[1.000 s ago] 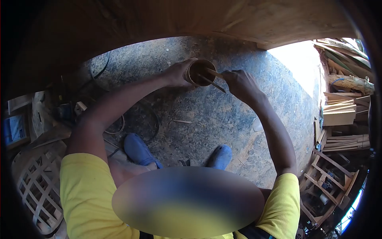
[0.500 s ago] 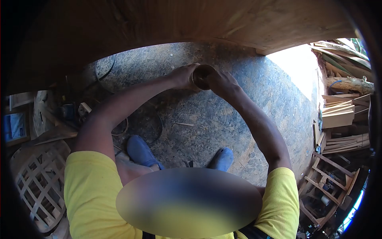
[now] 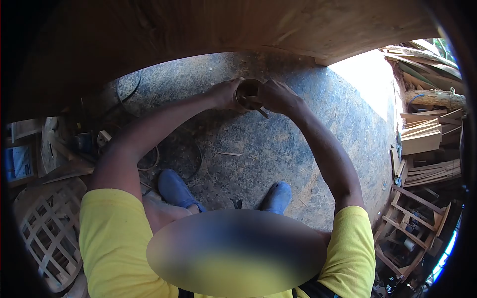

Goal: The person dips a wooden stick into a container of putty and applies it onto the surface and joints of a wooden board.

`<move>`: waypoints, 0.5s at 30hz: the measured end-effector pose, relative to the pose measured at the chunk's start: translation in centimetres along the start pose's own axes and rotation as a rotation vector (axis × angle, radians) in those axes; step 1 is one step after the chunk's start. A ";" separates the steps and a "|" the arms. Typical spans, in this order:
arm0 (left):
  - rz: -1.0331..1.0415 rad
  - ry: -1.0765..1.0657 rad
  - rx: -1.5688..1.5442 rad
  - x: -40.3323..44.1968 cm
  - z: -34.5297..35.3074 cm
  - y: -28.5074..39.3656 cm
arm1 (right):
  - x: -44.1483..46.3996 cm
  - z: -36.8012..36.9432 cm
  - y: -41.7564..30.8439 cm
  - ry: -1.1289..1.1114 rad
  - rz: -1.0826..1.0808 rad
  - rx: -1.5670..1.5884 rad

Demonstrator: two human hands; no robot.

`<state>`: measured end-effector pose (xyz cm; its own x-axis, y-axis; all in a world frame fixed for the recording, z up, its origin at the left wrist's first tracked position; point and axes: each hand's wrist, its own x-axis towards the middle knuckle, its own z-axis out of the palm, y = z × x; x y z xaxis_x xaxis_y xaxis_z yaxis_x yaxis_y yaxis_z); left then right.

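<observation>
My left hand [image 3: 228, 94] is wrapped round the left side of a round brown container [image 3: 249, 88], whose open top faces up toward me. At its right rim my right hand [image 3: 274, 97] has its fingers closed on a thin stick [image 3: 253, 99] that reaches into the container. A second thin stick [image 3: 263, 112] pokes out over the lower right rim. What lies inside the container is too dark to make out.
A large wooden panel [image 3: 223, 30] spans the top of the view. Wood offcuts [image 3: 422, 136] and a wooden frame [image 3: 410, 223] stand at the right. At the left are a lattice piece [image 3: 49, 231] and cables [image 3: 198, 159]. Two blue shoes [image 3: 176, 188] rest on the floor [image 3: 258, 149].
My right hand has moved left and in to the container's rim, dipped down over it, then drawn back slightly. The stick over the rim, hidden half a second ago, shows again.
</observation>
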<state>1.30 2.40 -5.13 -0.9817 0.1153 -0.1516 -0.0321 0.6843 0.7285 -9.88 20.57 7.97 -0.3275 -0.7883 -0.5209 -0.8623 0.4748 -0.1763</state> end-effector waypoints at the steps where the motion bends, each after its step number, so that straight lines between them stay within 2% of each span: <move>1: -0.001 -0.016 -0.026 0.0 -0.1 -0.2 | 0.0 -0.1 0.8 0.003 0.002 -0.003; 3: -0.026 -0.028 -0.025 -0.1 -0.1 -0.6 | -0.6 0.0 2.8 0.109 -0.148 0.038; 4: -0.051 -0.042 -0.025 -0.2 -0.1 -0.7 | -1.0 0.2 3.4 0.105 -0.151 0.035; 7: -0.020 -0.053 -0.002 -0.5 -0.4 -0.7 | -2.0 -0.3 3.1 0.180 -0.070 0.032; 9: -0.024 -0.070 0.015 -0.6 -0.7 -0.3 | -2.3 -0.8 1.3 0.106 0.065 -0.118; 12: -0.033 -0.088 0.085 -0.5 -0.7 -0.4 | -1.1 1.1 -0.4 0.161 0.014 -0.210; 15: -0.066 -0.098 0.144 -0.7 -1.2 0.3 | 0.3 2.6 -0.4 0.154 -0.015 -0.141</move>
<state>1.79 1.70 -3.99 -0.9551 0.1319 -0.2654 -0.0614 0.7879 0.6127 -8.60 21.13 5.66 -0.3600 -0.8506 -0.3832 -0.9095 0.4115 -0.0589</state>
